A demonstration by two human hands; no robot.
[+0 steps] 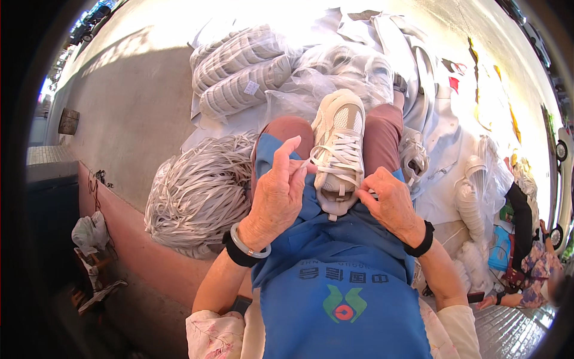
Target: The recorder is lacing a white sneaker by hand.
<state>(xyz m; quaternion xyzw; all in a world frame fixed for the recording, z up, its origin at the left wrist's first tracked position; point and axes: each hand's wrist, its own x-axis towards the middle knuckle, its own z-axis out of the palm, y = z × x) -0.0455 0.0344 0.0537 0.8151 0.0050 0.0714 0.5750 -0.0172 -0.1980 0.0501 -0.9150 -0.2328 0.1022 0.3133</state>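
Note:
A beige and white sneaker [339,149] rests between my knees, toe pointing away, with its white shoelace [342,151] threaded across the tongue. Left of it, my left hand [276,194] pinches one end of the shoelace between thumb and fingers, the lace stretched to the eyelets. Beside the shoe's collar on the right, my right hand [388,200] is closed in a pinch. A small white bit shows at its fingers and looks like the other lace end; the fingers partly cover it. A blue apron [341,263] covers my lap under the shoe's heel.
At my left lies a big bundle of pale laces [200,191]. Plastic-wrapped rows of shoes [245,84] lie ahead on a sheet. Another shoe [414,157] is by my right knee. More wrapped stacks [470,203] and a person's arm [511,297] are farther right.

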